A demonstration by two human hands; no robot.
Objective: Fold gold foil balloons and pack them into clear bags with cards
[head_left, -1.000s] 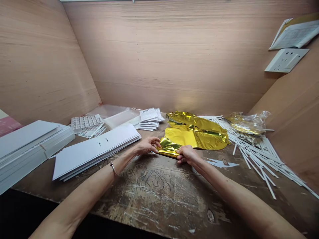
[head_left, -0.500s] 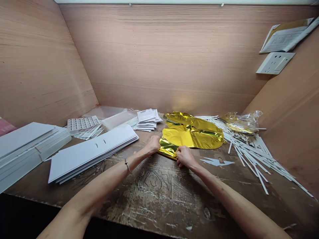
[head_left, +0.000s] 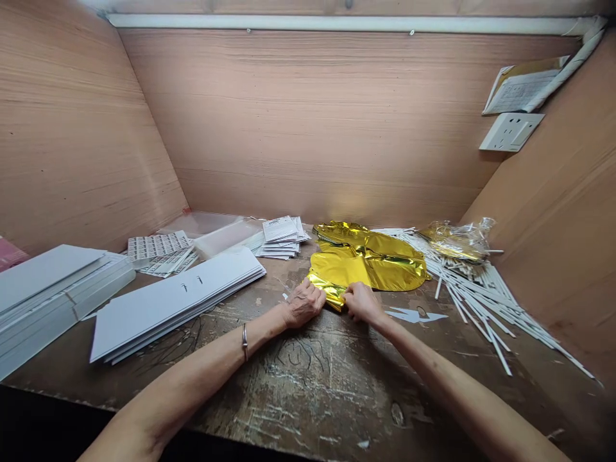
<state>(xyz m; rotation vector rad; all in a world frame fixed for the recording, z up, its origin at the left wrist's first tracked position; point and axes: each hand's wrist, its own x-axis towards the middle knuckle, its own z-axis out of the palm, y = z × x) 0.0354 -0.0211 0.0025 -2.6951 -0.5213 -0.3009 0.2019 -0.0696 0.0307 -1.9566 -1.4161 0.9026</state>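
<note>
A flat gold foil balloon [head_left: 368, 263] lies on the worn wooden bench [head_left: 312, 378], on top of more gold foil pieces behind it. My left hand [head_left: 304, 301] and my right hand [head_left: 360, 300] both pinch its folded near edge, fingers closed on the foil, a short gap between them. A thin bracelet sits on my left wrist.
A stack of long white cards [head_left: 178, 298] lies to the left, white boxes [head_left: 52, 289] beyond it, label sheets [head_left: 156, 247], clear bags [head_left: 216, 228] and small leaflets [head_left: 282, 234] behind. White sticks [head_left: 481, 292] and a plastic bag of gold foil [head_left: 455, 240] lie right. A socket [head_left: 510, 130] is on the wall.
My two hands have come closer together along the near edge of the gold foil, folding it narrower. The camera has tipped up a little.
</note>
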